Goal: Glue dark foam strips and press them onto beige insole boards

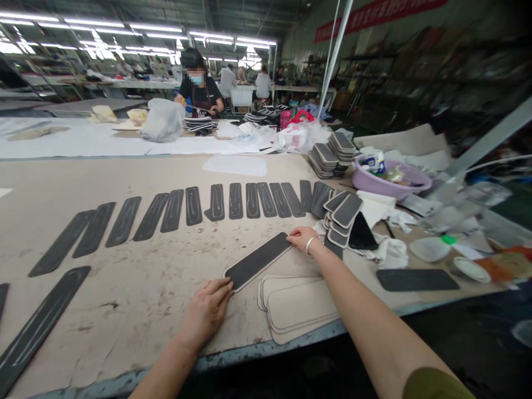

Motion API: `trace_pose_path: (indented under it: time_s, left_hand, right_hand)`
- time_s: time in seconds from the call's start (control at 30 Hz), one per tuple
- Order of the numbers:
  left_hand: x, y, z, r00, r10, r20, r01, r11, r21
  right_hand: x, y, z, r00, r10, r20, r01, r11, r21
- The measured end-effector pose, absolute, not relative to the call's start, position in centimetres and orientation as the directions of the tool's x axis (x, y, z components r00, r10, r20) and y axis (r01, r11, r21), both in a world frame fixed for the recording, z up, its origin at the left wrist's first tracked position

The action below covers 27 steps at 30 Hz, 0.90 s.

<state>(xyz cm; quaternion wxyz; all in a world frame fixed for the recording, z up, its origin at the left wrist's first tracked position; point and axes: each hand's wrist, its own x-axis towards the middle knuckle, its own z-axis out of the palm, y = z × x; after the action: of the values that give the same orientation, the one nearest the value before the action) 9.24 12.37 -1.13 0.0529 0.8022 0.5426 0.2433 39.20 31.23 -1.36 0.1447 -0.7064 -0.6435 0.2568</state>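
Observation:
A long dark strip with a pale rim (257,259) lies flat on the tan worktable (145,277). My left hand (205,310) rests at its near end, fingers curled against the edge. My right hand (303,239) presses on its far end, fingers together; a bangle circles that wrist. Just right of the strip lies a small stack of pale strips (297,305) at the table's front edge. A row of several dark strips (233,202) is laid out side by side farther back.
Stacks of dark pads (343,216) sit to the right, with more stacks (332,155) behind. A lilac basin (390,180), white cloths, lids and a dark strip (418,280) crowd the right side. A masked person (199,91) works at a far table near plastic bags.

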Motion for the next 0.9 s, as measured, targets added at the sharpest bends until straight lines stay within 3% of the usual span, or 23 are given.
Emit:
trace_pose_path:
  time_s: [0.5,0.9]
  left_hand:
    - [9.5,12.5,-0.7,0.281,0.882,0.378,0.843,-0.415,0.342]
    - [9.6,12.5,-0.8,0.267,0.884,0.385,0.847,-0.405,0.344]
  right_hand:
    - [38.9,30.9,-0.9,0.039,0.985,-0.17,0.842,-0.124,-0.525]
    - [37.4,30.5,1.0,0.002,0.985,-0.175,0.946,-0.058,-0.318]
